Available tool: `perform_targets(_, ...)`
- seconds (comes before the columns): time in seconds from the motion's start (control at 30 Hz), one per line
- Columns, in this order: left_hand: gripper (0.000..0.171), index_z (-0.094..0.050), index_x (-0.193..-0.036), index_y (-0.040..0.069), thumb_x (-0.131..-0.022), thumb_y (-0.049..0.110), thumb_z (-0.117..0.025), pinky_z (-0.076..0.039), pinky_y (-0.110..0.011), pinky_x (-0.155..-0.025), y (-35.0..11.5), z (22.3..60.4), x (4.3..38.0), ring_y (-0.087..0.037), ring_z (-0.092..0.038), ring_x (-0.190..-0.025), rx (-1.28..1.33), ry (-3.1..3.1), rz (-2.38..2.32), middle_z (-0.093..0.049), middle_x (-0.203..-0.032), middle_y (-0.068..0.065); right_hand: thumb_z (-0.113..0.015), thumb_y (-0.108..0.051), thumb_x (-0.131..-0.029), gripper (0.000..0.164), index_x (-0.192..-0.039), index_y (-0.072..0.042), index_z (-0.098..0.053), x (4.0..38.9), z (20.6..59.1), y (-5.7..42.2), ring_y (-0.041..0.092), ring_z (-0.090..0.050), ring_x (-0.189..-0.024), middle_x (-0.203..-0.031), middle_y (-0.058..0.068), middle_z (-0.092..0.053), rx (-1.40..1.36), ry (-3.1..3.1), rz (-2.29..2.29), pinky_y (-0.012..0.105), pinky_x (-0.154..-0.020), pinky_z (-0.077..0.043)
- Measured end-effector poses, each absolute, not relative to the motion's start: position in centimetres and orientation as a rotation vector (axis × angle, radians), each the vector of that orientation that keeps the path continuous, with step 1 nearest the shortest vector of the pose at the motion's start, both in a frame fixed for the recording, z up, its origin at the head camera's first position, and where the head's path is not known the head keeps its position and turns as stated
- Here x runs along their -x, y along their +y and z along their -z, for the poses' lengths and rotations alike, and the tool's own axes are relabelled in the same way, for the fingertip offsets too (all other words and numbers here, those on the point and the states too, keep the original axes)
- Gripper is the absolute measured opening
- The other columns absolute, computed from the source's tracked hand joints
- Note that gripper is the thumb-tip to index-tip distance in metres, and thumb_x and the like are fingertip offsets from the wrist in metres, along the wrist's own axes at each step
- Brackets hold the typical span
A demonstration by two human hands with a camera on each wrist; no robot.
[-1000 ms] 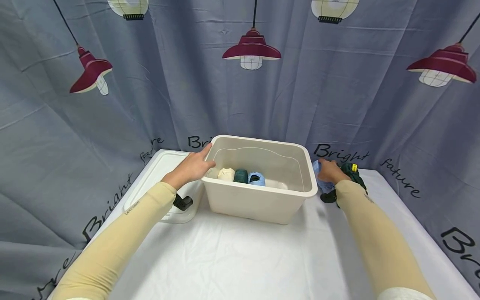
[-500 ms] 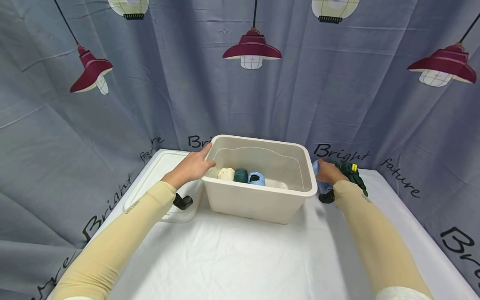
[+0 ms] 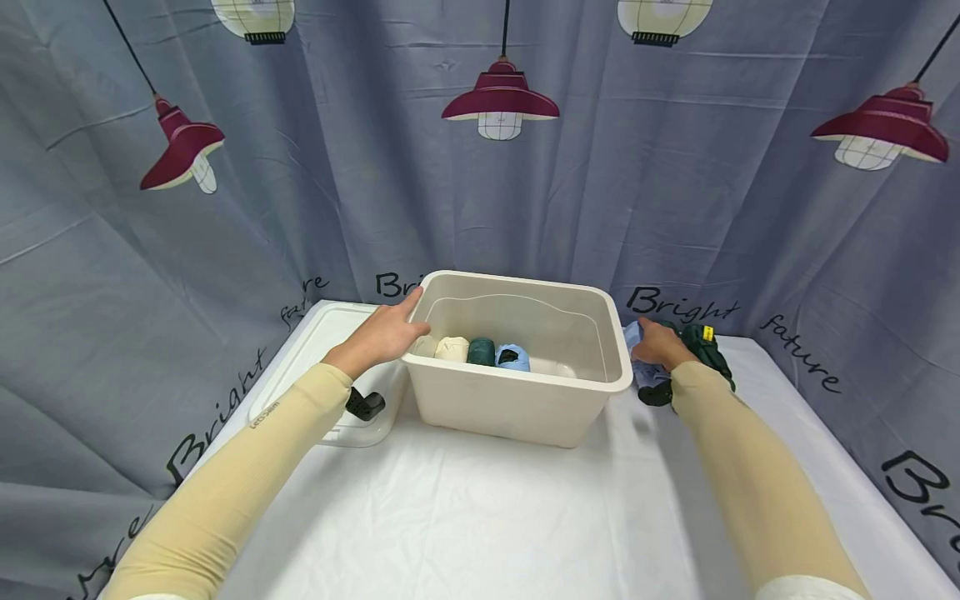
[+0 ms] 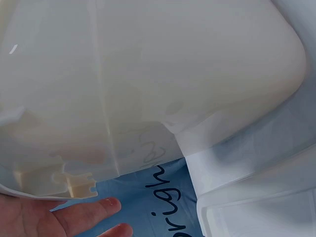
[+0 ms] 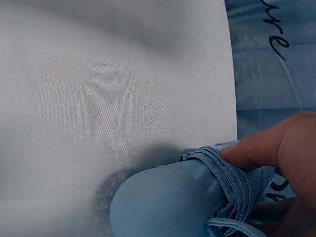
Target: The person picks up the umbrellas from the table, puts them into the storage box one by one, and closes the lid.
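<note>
On the white table, a cream storage bin (image 3: 495,406) stands lidless. My left hand (image 3: 382,337) holds its left rim, thumb over the inner side and fingers stretched along the outside, as the left wrist view also shows. To the right of the bin, my right hand (image 3: 660,344) grips a light blue folding umbrella (image 5: 192,192). My thumb presses on its pleated fabric; a wrist cord hangs by its rounded end. Inside the bin, a cream roll (image 3: 452,349), a dark green roll (image 3: 481,352) and a blue roll with a dark opening (image 3: 519,363) sit in a row.
A white lid (image 3: 318,333) lies flat left of the bin, partly under my left forearm. Behind my right hand lies a dark green fabric bundle (image 3: 712,354) with a yellow tag. A grey-blue curtain (image 3: 480,208) printed with lamps hangs around the table.
My right hand shifts only slightly around the light blue umbrella. The left hand and the bin stay where they were.
</note>
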State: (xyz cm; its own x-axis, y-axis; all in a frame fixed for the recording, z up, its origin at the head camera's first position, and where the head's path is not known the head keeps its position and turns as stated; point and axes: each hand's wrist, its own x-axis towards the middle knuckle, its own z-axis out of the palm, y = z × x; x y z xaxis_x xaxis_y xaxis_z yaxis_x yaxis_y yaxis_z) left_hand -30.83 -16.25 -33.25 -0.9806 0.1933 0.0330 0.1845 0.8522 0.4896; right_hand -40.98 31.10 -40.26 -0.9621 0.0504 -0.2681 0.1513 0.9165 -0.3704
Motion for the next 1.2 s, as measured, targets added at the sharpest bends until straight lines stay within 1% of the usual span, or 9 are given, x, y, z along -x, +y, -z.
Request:
perform_targets(0.17, 0.08, -0.012, -0.164, 0.021, -0.096, 0.043, -0.048, -0.046, -0.048, -0.095, -16.3, 33.3, 30.9, -0.03, -0.059, -0.099, -0.309, 3.004, -0.787, -0.06, -0.134, -0.026, -0.063, -0.012, -0.09, 0.091, -0.159, 0.004, -0.006, 40.7, 40.2, 31.2, 0.054, -0.037, -0.136, -0.157, 0.037, -0.022, -0.157, 2.822, 0.618, 0.062, -0.097, -0.048)
perform_targets(0.27, 0.08, -0.011, -0.164, 0.021, -0.096, 0.043, -0.047, -0.045, -0.048, -0.095, -16.4, 33.3, 30.9, -0.03, -0.06, -0.097, -0.312, 2.999, -0.783, -0.062, -0.129, -0.027, -0.063, -0.013, -0.09, 0.091, -0.159, 0.004, -0.006, 40.5, 39.9, 31.3, 0.052, -0.042, -0.13, -0.157, 0.037, -0.022, -0.163, 2.815, 0.648, 0.059, -0.091, -0.052)
perform_targets(0.4, 0.079, -0.011, -0.164, 0.021, -0.097, 0.042, -0.047, -0.044, -0.049, -0.097, -16.5, 33.2, 30.9, -0.03, -0.06, -0.102, -0.313, 3.005, -0.784, -0.059, -0.135, -0.027, -0.064, -0.014, -0.091, 0.091, -0.16, 0.002, -0.006, 40.4, 39.2, 31.4, 0.051, -0.045, -0.126, -0.157, 0.037, -0.021, -0.17, 2.804, 0.707, 0.059, -0.085, -0.054)
perform_targets(0.47, 0.079, -0.011, -0.164, 0.021, -0.097, 0.042, -0.048, -0.044, -0.05, -0.099, -16.5, 33.2, 31.0, -0.031, -0.059, -0.106, -0.314, 3.008, -0.791, -0.055, -0.141, -0.026, -0.064, -0.014, -0.091, 0.091, -0.16, 0.002, -0.007, 40.5, 38.9, 31.5, 0.052, -0.045, -0.128, -0.157, 0.037, -0.021, -0.17, 2.805, 0.732, 0.059, -0.084, -0.055)
perform_targets(0.6, 0.079, -0.01, -0.164, 0.02, -0.097, 0.042, -0.048, -0.044, -0.05, -0.101, -16.5, 33.2, 31.0, -0.031, -0.059, -0.109, -0.317, 3.001, -0.784, -0.053, -0.144, -0.026, -0.063, -0.015, -0.09, 0.091, -0.159, 0.003, -0.006, 40.3, 38.3, 31.7, 0.053, -0.043, -0.13, -0.157, 0.038, -0.02, -0.148, 2.8, 0.759, 0.059, -0.085, -0.054)
perform_targets(0.73, 0.079, -0.01, -0.164, 0.021, -0.097, 0.042, -0.048, -0.044, -0.051, -0.101, -16.4, 33.2, 30.9, -0.031, -0.059, -0.111, -0.308, 2.996, -0.787, -0.051, -0.146, -0.026, -0.063, -0.015, -0.089, 0.094, -0.16, 0.002, -0.004, 39.5, 37.5, 31.8, 0.05, -0.041, -0.129, -0.158, 0.037, -0.019, -0.125, 2.779, 0.848, 0.059, -0.09, -0.052)
perform_targets(0.9, 0.079, -0.011, -0.164, 0.021, -0.097, 0.042, -0.047, -0.044, -0.051, -0.1, -16.3, 33.1, 30.8, -0.032, -0.059, -0.109, -0.304, 2.998, -0.788, -0.053, -0.144, -0.027, -0.063, -0.014, -0.089, 0.094, -0.161, 0.0, -0.004, 38.8, 36.2, 31.6, 0.049, -0.039, -0.132, -0.158, 0.035, -0.02, -0.105, 2.776, 0.947, 0.061, -0.096, -0.048)
perform_targets(1.1, 0.079, -0.011, -0.164, 0.02, -0.097, 0.041, -0.047, -0.045, -0.05, -0.098, -16.3, 33.2, 30.8, -0.031, -0.06, -0.104, -0.302, 3.004, -0.787, -0.057, -0.138, -0.028, -0.064, -0.017, -0.089, 0.092, -0.161, 0.001, -0.008, 38.2, 34.8, 31.3, 0.047, -0.041, -0.128, -0.157, 0.035, -0.023, -0.088, 2.803, 0.935, 0.057, -0.094, -0.05)
perform_targets(1.2, 0.079, -0.011, -0.164, 0.02, -0.097, 0.042, -0.048, -0.045, -0.049, -0.097, -16.2, 33.2, 30.8, -0.031, -0.06, -0.101, -0.303, 3.006, -0.786, -0.06, -0.134, -0.028, -0.065, -0.019, -0.09, 0.092, -0.161, -0.001, -0.008, 38.0, 34.1, 31.2, 0.044, -0.043, -0.123, -0.157, 0.034, -0.025, -0.084, 2.808, 0.928, 0.051, -0.087, -0.052)
